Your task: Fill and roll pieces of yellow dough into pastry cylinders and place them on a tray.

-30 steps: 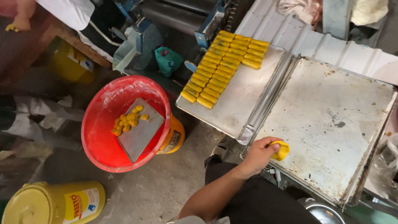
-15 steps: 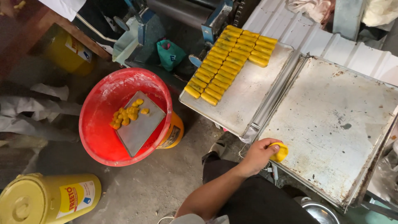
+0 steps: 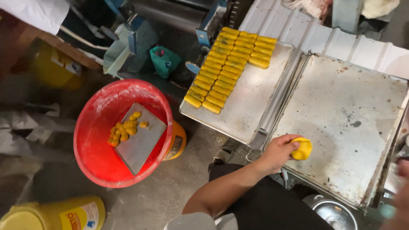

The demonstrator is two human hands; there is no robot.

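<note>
My left hand (image 3: 279, 152) reaches in from the bottom of the view and is closed on a soft yellow lump (image 3: 302, 149). It presses the lump against the near left edge of a bare, stained metal tray (image 3: 349, 115). A second metal tray (image 3: 243, 106) lies just to the left, with several yellow finger-shaped dough pieces (image 3: 228, 64) laid in rows at its far end. A blurred skin-toned shape at the right edge looks like my right hand (image 3: 402, 200); its fingers cannot be made out.
A red plastic tub (image 3: 98, 149) stands on the floor at left, holding a grey metal sheet (image 3: 142, 140) with small yellow scraps (image 3: 125, 130). Yellow buckets (image 3: 59, 215) stand nearby. A blue machine (image 3: 200, 17) sits behind the trays. A steel bowl (image 3: 334, 213) is below.
The view has shifted slightly. My left hand stays at the tray's near left edge with the yellow lump, which has slid a little further onto the tray.
</note>
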